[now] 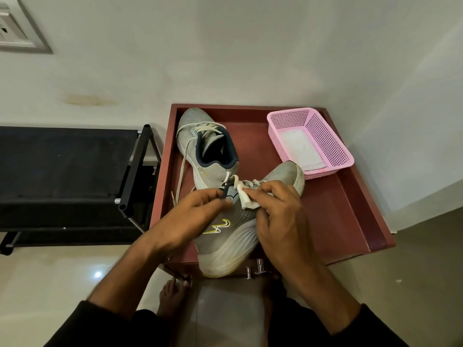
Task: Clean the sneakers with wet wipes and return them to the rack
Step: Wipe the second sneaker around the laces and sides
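Head view: near sneaker [233, 236] lies on the red-brown worktop [350, 221] with its long axis running from the heel at the front edge up and rightward to the toe, which ends just beside the pink basket [310, 141]. Left hand [190, 216] steadies it, its grip pinching the dark collar loop. Right hand [280, 216] sits over the lace area, its grip pinching a crumpled wet wipe [246, 199] pressed against the tongue. The right hand is nearer the unwiped toe, so the next stroke probably runs away from the heel. Second sneaker [205, 146] lies behind the near one, touching it. Spare wipe [300, 149] lies in the basket. Left of the worktop stands the black rack [75, 166], against a pale wall.
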